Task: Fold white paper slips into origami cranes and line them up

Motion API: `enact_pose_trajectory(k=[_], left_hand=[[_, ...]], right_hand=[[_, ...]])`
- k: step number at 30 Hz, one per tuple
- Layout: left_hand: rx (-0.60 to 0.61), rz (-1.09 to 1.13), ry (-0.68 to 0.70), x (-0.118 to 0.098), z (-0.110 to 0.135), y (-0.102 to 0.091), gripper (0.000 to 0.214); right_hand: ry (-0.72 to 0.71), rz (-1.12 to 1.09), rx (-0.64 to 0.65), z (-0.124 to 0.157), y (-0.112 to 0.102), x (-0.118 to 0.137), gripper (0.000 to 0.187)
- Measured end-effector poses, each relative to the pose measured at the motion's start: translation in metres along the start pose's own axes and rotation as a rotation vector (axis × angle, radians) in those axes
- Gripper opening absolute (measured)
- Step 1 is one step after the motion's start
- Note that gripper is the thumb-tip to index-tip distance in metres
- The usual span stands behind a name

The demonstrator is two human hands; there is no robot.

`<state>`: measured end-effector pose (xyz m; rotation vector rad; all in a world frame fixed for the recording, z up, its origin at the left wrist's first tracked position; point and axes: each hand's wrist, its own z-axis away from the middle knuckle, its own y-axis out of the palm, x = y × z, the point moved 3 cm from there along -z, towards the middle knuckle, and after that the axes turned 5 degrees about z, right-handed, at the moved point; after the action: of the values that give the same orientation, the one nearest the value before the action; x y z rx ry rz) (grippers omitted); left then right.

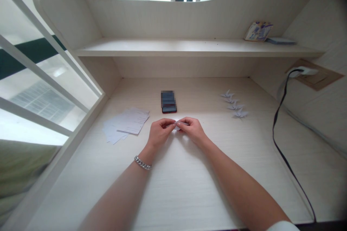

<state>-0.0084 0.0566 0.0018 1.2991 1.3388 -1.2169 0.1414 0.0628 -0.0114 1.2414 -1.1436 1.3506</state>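
Over the middle of the desk, my left hand point(160, 130) and my right hand point(192, 128) meet, both pinching a small folded piece of white paper point(177, 127). Fingers cover most of it, so its folded shape is hard to make out. Just beyond my hands lies a dark phone point(168, 101). To the left, several loose white paper sheets point(132, 122) overlap in a spread pile, some with faint printed lines. On the right, several white folded paper cranes point(235, 107) sit in a row.
A shelf point(173, 45) runs across the back, holding a small colourful packet point(258, 31) and a flat grey item point(281, 40). From a wall socket point(316, 74) with a white plug, a black cable point(277, 115) trails down the right side. White rails point(40, 68) border the left.
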Motion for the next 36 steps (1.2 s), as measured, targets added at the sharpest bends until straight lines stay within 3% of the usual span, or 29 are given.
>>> enact_pose_trajectory(k=[6, 12, 19, 36], left_hand=[[-0.027, 0.051, -0.031, 0.0029, -0.0028, -0.0037, 0.023], [0.046, 0.062, -0.032, 0.0046, -0.0033, -0.0032, 0.027], [0.057, 0.066, -0.046, 0.0061, -0.003, -0.003, 0.026], [0.104, 0.108, -0.095, 0.0019, -0.0023, -0.0027, 0.019]], right_hand=[[0.006, -0.08, -0.034, -0.0011, -0.0008, -0.0003, 0.025], [0.04, -0.095, -0.002, 0.0002, 0.0014, 0.0009, 0.027], [-0.123, 0.036, -0.014, 0.0022, 0.0019, 0.006, 0.023], [-0.034, -0.045, 0.027, 0.0025, -0.0005, 0.0058, 0.02]])
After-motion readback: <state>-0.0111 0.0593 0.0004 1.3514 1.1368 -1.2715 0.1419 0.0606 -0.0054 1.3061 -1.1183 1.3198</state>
